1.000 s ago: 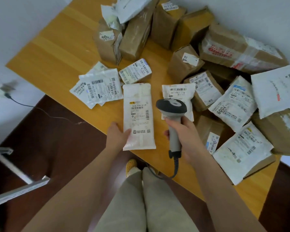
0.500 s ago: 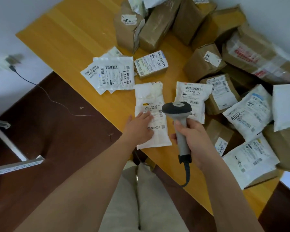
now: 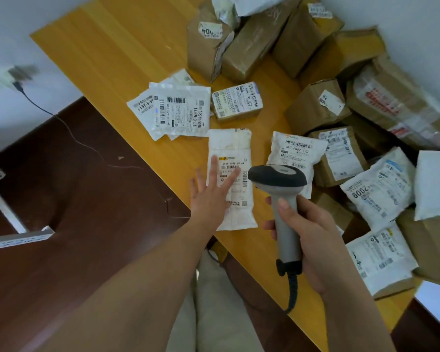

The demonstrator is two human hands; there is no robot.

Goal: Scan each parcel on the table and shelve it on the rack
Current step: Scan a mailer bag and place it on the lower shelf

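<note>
White parcel [image 3: 230,158] under flat left hand [image 3: 211,196]

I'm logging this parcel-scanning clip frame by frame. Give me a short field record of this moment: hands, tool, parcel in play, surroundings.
left hand: fingers straight, resting flat on the long white parcel
right hand: grips the scanner by its handle
scanner: head over the parcel's right edge
long white parcel: flat on the table, label up
nearby: white mailers and brown boxes piled to the right and rear
rack: not identifiable

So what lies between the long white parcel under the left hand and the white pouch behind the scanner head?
Bare wooden table in the head view; nothing sits between long white parcel and white pouch.
</note>
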